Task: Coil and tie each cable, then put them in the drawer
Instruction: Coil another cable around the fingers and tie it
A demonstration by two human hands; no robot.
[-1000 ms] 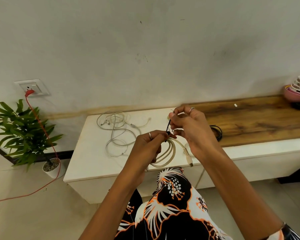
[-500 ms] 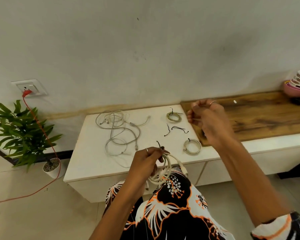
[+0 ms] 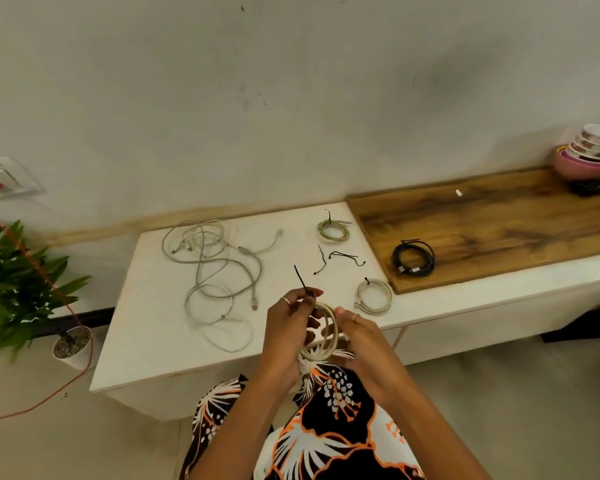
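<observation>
Both hands (image 3: pixel 326 336) raised close together; fingers curled, gripping.

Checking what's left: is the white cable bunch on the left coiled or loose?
Loose: the white cable bunch lies spread in tangled loops, with no tie visible on it.

— Where was the cream coil (image 3: pixel 321 336)?
— Held upright just off the surface's (image 3: pixel 153 323) front edge, a black tie (image 3: pixel 302 280) sticking up from it.
— And the others?
— Two tied cream coils (image 3: pixel 332 230) on that surface, loose pale cables (image 3: pixel 215 268) tangled left of them, a black coil (image 3: pixel 413 258) to their right.

wall (image 3: pixel 291 98): off-white, scuffed | socket (image 3: pixel 0 176) at left | floor (image 3: pixel 49 445): pale | potted plant (image 3: pixel 18 289)
</observation>
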